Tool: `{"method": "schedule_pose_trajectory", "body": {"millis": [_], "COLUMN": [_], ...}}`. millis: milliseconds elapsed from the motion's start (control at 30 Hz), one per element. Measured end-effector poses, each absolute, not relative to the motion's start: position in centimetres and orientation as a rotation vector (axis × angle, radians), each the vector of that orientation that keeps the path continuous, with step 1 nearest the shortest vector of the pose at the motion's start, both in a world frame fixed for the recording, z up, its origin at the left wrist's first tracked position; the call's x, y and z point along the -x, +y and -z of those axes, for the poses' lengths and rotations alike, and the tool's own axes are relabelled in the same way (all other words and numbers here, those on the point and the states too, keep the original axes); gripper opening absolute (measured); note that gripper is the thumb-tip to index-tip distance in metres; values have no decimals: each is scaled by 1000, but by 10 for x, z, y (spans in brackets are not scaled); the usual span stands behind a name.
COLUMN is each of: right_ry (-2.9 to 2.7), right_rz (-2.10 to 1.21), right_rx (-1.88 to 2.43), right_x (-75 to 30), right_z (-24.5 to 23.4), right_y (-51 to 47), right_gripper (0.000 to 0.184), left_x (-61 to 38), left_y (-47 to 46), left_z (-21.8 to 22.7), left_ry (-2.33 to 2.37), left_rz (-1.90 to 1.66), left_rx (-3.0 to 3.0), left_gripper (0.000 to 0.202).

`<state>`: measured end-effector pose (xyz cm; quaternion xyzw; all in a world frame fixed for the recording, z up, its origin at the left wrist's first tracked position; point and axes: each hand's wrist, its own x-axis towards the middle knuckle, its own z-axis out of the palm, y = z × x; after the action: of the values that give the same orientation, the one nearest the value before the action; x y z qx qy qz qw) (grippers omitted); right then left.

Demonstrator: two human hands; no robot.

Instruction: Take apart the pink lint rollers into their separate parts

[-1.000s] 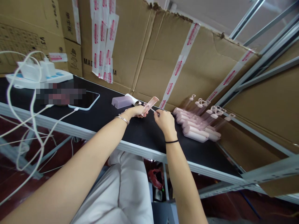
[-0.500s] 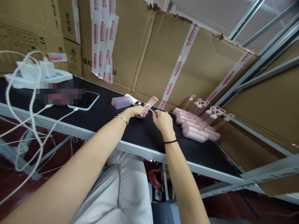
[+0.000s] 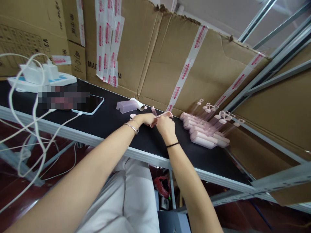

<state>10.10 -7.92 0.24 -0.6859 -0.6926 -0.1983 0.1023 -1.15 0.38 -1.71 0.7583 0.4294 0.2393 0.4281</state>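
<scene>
While both arms stretch out over the black table (image 3: 145, 139), the left hand (image 3: 145, 119) and the right hand (image 3: 165, 125) meet just above its far side, fingers closed together on a slim pink piece (image 3: 165, 114) that lies nearly level between them, one end poking out past the right hand. How tightly each hand pinches it I cannot tell, since the fingers hide the contact. A small pink disc (image 3: 132, 116) sits on the table just beside the left wrist. To the right, a row of pink cases (image 3: 204, 134) lies near the cardboard wall (image 3: 155, 64). Farther left rest a lilac block (image 3: 126, 105), a tablet (image 3: 88, 104) and a power strip (image 3: 39, 82) with white cables.
</scene>
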Motion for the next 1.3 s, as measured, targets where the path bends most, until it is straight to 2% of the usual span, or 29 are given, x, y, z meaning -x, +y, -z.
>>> {"method": "schedule_pose_trajectory", "body": {"millis": [200, 400, 600, 733, 833, 1000, 1200, 1300], "right_ry": [-1907, -1830, -1537, -1460, -1516, -1874, -1950, -1939], "right_rz": [568, 366, 316, 355, 409, 440, 239, 148], "right_rx": [2066, 2038, 2114, 2097, 2099, 2163, 2173, 2205], "right_x": [-105, -132, -182, -200, -205, -213, -207, -204], "right_z": [-6, -14, -11, -11, -19, -17, 14, 23], "right_y": [-86, -84, -71, -53, -23, 45, 94, 104], "right_gripper": [35, 33, 34, 35, 40, 34, 44, 42], "left_x": [4, 10, 18, 14, 9, 7, 10, 8], "left_y": [0, 5, 7, 6, 11, 27, 34, 34], "left_z": [18, 18, 15, 12, 15, 26, 34, 32], "left_ry": [1169, 1208, 1313, 1391, 1418, 1447, 1481, 1467], "left_rz": [-719, -740, -961, -937, -933, -939, -884, -856], "left_rx": [-1804, -1730, -1540, -1562, -1566, -1573, -1697, -1725], "left_gripper": [33, 29, 28, 18, 18, 22, 24, 25]}}
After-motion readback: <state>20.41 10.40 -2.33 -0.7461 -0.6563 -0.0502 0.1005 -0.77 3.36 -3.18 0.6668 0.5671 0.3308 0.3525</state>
